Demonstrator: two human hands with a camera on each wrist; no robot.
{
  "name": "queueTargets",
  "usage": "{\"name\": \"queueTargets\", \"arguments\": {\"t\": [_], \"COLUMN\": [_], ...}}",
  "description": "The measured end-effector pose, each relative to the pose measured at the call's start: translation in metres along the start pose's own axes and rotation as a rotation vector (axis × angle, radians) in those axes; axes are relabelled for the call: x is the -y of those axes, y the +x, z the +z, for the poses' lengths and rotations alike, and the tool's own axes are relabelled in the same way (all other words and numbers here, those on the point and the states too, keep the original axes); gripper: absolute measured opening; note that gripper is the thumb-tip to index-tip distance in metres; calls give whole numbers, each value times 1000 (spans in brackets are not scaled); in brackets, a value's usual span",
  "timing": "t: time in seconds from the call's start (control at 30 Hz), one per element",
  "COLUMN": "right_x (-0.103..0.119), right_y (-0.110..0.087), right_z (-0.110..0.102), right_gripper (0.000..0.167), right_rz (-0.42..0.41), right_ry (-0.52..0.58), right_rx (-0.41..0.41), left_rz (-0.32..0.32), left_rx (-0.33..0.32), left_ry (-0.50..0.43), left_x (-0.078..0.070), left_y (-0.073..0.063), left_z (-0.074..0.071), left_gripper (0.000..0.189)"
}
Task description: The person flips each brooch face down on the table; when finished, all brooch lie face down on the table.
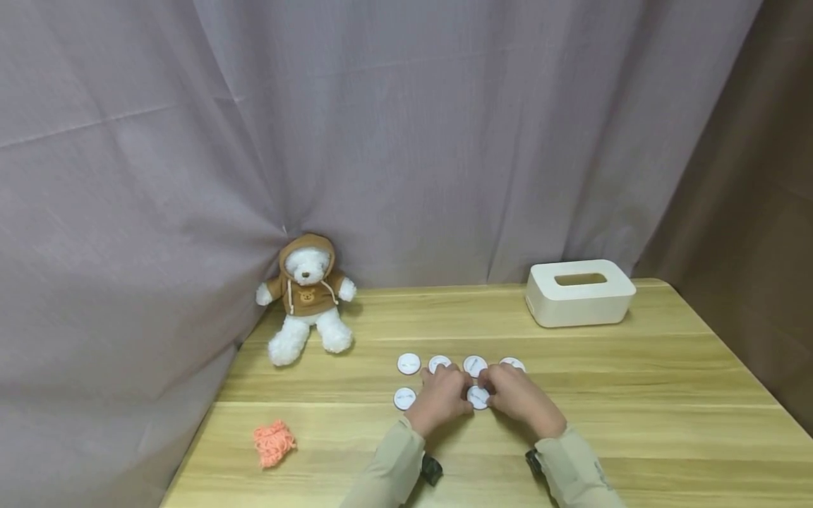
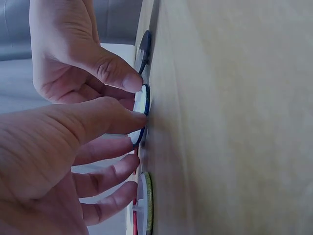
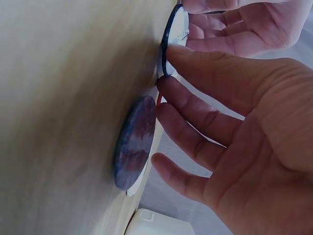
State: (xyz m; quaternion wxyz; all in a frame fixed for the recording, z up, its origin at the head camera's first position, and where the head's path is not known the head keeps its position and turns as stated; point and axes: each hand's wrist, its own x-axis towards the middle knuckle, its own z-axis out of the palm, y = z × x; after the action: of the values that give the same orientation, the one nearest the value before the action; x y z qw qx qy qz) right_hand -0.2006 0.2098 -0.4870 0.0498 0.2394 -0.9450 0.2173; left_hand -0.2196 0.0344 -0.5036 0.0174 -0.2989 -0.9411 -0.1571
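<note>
Both hands meet over one round pin-back badge [image 1: 478, 397], white back and pin facing up. My left hand [image 1: 442, 396] pinches its left edge, while my right hand [image 1: 519, 396] pinches the right edge. In the left wrist view, both thumbs rest on this dark-rimmed badge [image 2: 142, 105] close to the wood. Several more badges lie pin side up in the row behind, among them a badge [image 1: 409, 363] at that row's left end. Another badge [image 1: 404, 398] lies left of my left hand. A badge with a dark patterned face [image 3: 134, 144] shows below my right fingers in the right wrist view.
A white teddy bear in a brown hoodie [image 1: 308, 296] sits at the back left of the wooden table [image 1: 635, 395]. A cream tissue box [image 1: 580, 296] stands at the back right. A bundle of coral yarn [image 1: 274, 443] lies at the front left. Grey curtain [image 1: 406, 141] hangs behind.
</note>
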Motion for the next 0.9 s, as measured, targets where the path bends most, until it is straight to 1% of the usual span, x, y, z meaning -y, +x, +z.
{"name": "queueTargets", "arguments": {"t": [0.17, 0.33, 0.47, 0.53, 0.67, 0.8, 0.9], "right_x": [-1, -5, -7, -8, -10, -15, -19], "right_y": [-2, -1, -3, -6, -13, -20, -25], "right_z": [0, -4, -10, -14, -19, -22, -26], "right_gripper": [26, 24, 21, 21, 16, 12, 10], "right_rz": [-18, -39, -33, -19, 0, 60, 103], "right_ry": [-10, 6, 22, 35, 62, 92, 101], "right_rx": [-4, -20, -52, -62, -53, -33, -24], "left_rz": [11, 15, 17, 20, 42, 81, 107], "left_rx": [13, 1, -2, 7, 31, 42, 46], "left_ry": [15, -10, -42, -50, -40, -25, -37], "left_x": [-2, -4, -5, -7, -13, -20, -27], "left_y": [-1, 0, 1, 2, 4, 8, 12], "left_z": [-2, -8, -11, -12, -11, -8, -7], "left_gripper": [19, 15, 16, 20, 30, 36, 38]}}
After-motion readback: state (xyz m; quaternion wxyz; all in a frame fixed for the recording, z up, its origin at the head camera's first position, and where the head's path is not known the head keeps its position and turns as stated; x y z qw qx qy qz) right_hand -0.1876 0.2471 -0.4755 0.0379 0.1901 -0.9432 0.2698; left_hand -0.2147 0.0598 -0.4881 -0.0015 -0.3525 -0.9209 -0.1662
